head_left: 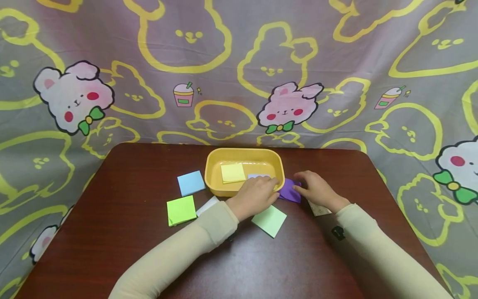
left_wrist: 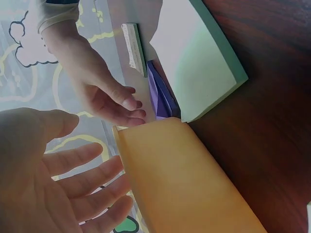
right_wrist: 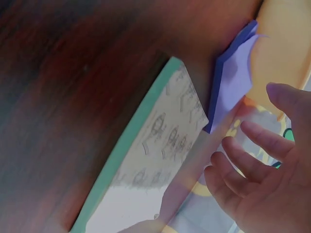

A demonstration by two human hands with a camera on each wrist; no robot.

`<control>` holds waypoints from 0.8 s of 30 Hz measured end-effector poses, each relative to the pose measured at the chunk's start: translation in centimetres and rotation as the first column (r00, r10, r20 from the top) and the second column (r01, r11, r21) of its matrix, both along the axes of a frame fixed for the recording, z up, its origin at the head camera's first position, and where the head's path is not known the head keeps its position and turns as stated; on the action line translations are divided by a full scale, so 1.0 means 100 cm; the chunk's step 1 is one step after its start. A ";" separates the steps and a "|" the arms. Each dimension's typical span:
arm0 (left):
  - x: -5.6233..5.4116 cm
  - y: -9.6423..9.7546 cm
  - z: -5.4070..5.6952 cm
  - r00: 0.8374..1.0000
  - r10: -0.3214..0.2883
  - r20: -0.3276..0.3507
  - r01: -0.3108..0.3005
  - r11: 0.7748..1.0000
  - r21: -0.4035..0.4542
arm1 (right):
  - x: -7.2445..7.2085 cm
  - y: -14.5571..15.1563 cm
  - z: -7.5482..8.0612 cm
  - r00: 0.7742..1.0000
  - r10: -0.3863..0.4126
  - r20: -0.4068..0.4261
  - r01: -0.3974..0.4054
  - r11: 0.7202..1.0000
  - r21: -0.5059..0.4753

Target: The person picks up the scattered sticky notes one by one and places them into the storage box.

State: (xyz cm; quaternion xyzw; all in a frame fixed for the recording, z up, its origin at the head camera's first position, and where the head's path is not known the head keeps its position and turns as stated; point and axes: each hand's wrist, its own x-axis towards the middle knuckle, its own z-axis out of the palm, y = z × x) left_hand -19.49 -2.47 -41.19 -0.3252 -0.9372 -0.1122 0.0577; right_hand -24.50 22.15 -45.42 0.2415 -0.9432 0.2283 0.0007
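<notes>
My left hand (head_left: pixel 254 196) hovers over the right front rim of a yellow plastic bin (head_left: pixel 224 192). Its fingers are spread and hold nothing in the left wrist view. Inside the bin lie a yellow sticky note pad (head_left: pixel 233 173) and a lavender pad (head_left: pixel 254 176), the latter partly hidden by that hand. Right of the bin, my right hand (head_left: pixel 317 191) is beside a purple sticky note pad (head_left: pixel 290 193), fingers relaxed and nothing in its grasp. Under the right hand is a patterned pad (right_wrist: pixel 155 145) with a green edge, partly covered in the head view.
Blue (head_left: pixel 191 183), bright green (head_left: pixel 181 210) and white (head_left: pixel 206 206) pads lie left of the bin, the white one partly behind the left forearm. A pale green pad (head_left: pixel 270 222) rests in front. Behind the brown table (head_left: pixel 284 265) hangs a cartoon-printed curtain (head_left: pixel 231 74).
</notes>
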 end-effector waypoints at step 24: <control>0.001 -0.001 -0.003 1.000 0.000 -0.006 0.000 1.000 0.006 | 0.005 -0.013 -0.007 0.998 -0.033 0.059 0.021 0.981 0.194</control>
